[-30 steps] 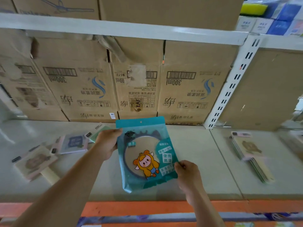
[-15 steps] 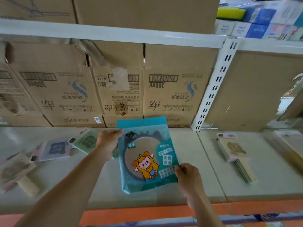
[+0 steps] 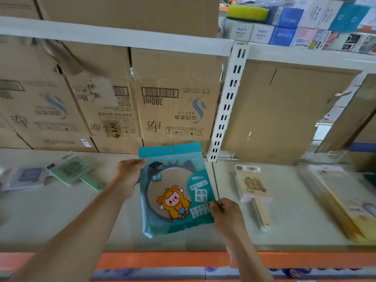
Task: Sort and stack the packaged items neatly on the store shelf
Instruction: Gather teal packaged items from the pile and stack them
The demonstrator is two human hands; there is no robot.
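Note:
A teal packet [image 3: 175, 190] with a round mirror and a cartoon figure on it is held upright above the pale shelf [image 3: 50, 216]. My left hand [image 3: 129, 176] grips its upper left edge. My right hand [image 3: 225, 212] pinches its lower right edge. On the shelf to the right lies a stack of pink-beige packaged mirrors [image 3: 252, 192]. A green packaged mirror [image 3: 75, 169] and a grey-purple one [image 3: 26, 178] lie to the left.
Brown cartons [image 3: 175, 102] stand along the back of the shelf. A white slotted upright [image 3: 227, 106] divides the two bays. A yellowish package [image 3: 350, 204] lies at the far right. Small boxes [image 3: 284, 27] fill the upper shelf. An orange strip [image 3: 162, 259] runs along the shelf's front.
The view has swung to the right, so the right bay and its stack show more. Both hands keep the same hold on the teal packet.

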